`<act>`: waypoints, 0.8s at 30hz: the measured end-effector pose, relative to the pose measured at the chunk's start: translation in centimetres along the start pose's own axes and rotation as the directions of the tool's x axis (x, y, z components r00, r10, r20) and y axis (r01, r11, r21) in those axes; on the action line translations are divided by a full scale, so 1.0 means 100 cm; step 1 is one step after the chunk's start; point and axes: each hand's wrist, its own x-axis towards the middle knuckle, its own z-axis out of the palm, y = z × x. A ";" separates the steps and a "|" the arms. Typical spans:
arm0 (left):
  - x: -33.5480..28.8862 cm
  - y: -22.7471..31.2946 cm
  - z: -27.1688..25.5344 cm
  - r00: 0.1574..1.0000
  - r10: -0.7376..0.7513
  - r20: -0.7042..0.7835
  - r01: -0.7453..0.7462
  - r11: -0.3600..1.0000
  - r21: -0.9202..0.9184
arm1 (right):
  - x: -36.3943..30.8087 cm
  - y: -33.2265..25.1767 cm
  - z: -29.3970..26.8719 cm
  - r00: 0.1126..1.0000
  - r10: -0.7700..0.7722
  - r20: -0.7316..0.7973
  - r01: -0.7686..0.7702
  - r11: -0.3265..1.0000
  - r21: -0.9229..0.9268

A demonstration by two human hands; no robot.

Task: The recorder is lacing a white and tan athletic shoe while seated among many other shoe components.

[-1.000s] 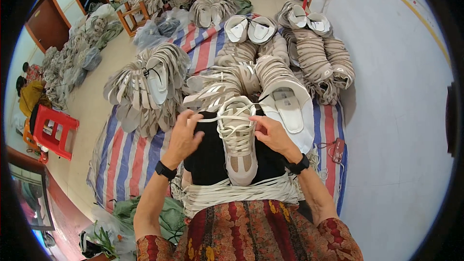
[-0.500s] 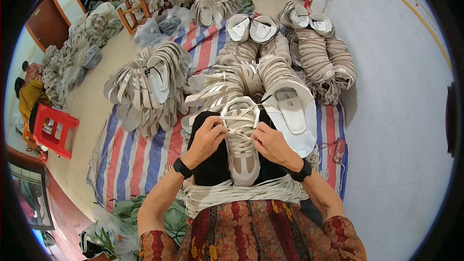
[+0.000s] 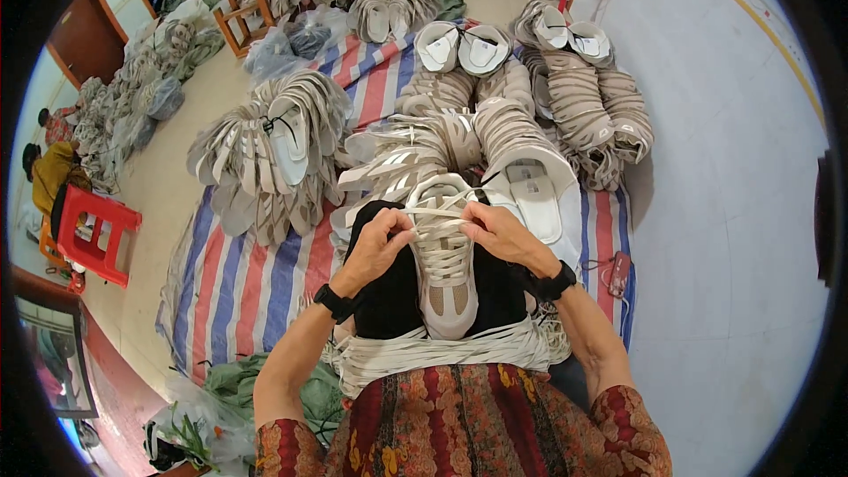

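Cream lace point(image 3: 435, 211) spans the gap between the left hand point(image 3: 378, 246) and the right hand point(image 3: 505, 234). Both forearms angle inward from below, backs of the hands upward. Thumb and fingers of each hand are pinched together on lacing. Between and just below the grips sits the beige shoe point(image 3: 448, 300), toe toward the person.
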 end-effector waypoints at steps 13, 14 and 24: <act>-0.001 0.004 0.005 0.932 0.362 -0.023 -0.325 0.860 0.392 | -0.012 -0.007 0.010 0.992 -0.086 -0.093 0.078 0.993 -0.084; -0.001 0.004 0.005 0.931 0.364 -0.024 -0.326 0.860 0.394 | -0.013 -0.006 0.013 0.982 -0.140 -0.128 0.122 0.983 -0.141; -0.010 0.019 0.016 0.898 0.422 0.125 -0.426 0.758 0.494 | -0.012 0.002 0.010 0.976 -0.188 -0.110 0.168 0.971 -0.169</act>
